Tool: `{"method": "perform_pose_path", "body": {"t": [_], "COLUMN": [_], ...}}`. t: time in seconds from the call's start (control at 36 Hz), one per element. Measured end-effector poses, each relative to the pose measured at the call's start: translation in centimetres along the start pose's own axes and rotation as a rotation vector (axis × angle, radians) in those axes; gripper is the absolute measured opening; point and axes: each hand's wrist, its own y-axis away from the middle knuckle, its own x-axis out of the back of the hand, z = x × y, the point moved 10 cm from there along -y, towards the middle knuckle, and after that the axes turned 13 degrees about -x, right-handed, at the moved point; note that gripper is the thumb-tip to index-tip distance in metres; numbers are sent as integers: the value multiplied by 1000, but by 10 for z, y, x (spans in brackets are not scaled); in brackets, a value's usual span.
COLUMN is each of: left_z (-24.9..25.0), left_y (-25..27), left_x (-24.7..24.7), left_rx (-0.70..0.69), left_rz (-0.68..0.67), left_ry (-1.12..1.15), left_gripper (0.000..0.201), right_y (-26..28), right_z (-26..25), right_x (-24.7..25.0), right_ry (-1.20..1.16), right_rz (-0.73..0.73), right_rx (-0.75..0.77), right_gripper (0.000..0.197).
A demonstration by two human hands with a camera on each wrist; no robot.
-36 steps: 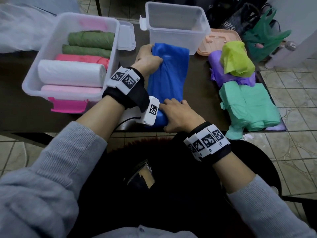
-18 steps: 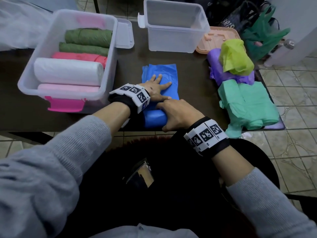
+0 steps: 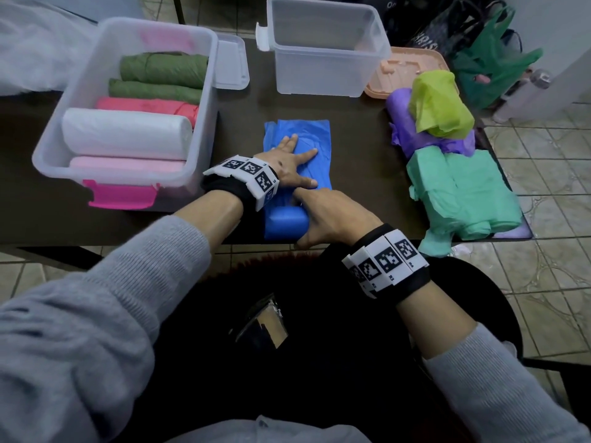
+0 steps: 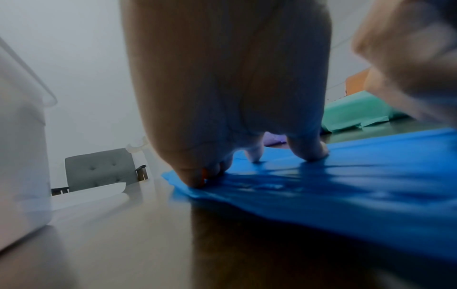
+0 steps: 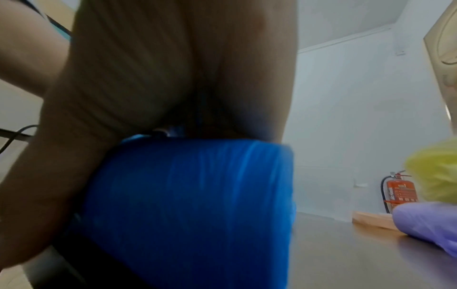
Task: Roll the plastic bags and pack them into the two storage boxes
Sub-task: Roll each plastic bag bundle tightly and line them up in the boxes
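The left hand (image 3: 289, 161) is pressing flat on the blue bag (image 3: 311, 132); the right hand (image 3: 332, 215) is probably gripping its roll, which may loosen if fingers slip.

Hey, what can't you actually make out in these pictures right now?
- Right hand fingers: head view, hidden behind the blue roll; right wrist view blurred.
- Clear box floor: head view, hidden by its near wall.
- Green bag far end: left wrist view, hidden behind the right hand.
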Motion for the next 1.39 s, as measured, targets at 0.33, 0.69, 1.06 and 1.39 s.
{"method": "perform_pose_path", "body": {"t": [0.33,0.69,1.06,1.39], "left_z": [0,1,18,29], "left_y": [0,9,57,79], "left_x": [2,22,64,32], "left_rx": [25,9,-6,-17], "left_rz": [-6,101,481,171], "left_ry": [-4,115,303,230], "left_gripper": [81,74,15,34], "right_y": [7,-4,-16,-25], "right_z": [14,25,40,48], "right_x": [5,13,15,18], "right_ry": [-234,-243,-411,-524], "right_rz": [38,50,6,110], "right_rx": [-7,-7,-77,-71], "right_gripper": [59,72,53,80]}}
